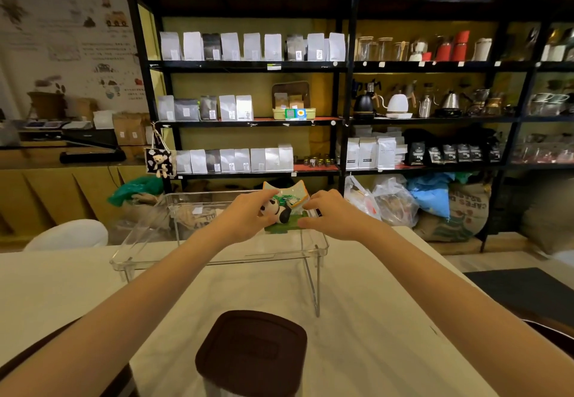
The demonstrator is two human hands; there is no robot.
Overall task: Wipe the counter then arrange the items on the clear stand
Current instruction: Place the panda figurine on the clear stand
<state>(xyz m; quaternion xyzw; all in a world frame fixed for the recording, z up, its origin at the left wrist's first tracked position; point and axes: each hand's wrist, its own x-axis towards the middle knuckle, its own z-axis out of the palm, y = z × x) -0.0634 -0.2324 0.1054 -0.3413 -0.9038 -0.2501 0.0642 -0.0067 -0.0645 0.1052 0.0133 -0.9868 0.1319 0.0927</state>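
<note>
Gripping a panda figurine (278, 210) atop the clear stand (149, 238), left hand (245, 218) and right hand (329, 214), fingers clamped on it.

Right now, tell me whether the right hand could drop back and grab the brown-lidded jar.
Probably yes. The jar stands alone on the counter, nearer the person than the clear stand, with nothing between. But the right hand is busy on the panda figurine.

White counter (357, 350), pale and lightly marbled, stretching beneath both forearms. Standing on it under the hands: clear stand (149, 250) on thin transparent legs, its tray top reaching out left of the left hand. Nearer than the hands, between the forearms: container with dark brown lid (253, 343), resting on the counter
</note>
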